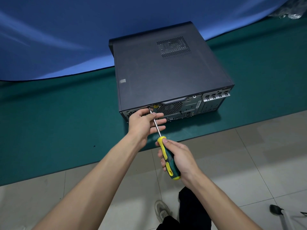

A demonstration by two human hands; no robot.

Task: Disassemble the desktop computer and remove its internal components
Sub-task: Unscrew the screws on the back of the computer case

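Note:
A dark grey desktop computer case [166, 68] lies flat on the green table mat [58, 122], its rear panel with fan grille and ports facing me. My right hand [179, 158] grips the yellow and green handle of a screwdriver [167, 158]. Its metal shaft runs up and left, with the tip at a screw near the top left of the rear panel. My left hand [146, 122] is at the rear panel beside the tip, thumb and forefinger on the shaft, the other fingers stretched out behind it.
A blue sheet [58, 39] hangs behind the table. The mat's front edge runs diagonally just below the case. Pale floor tiles [249, 155] lie below, with my shoe and dark trouser leg [191, 211]. Crumpled plastic [289, 14] sits at the far right corner.

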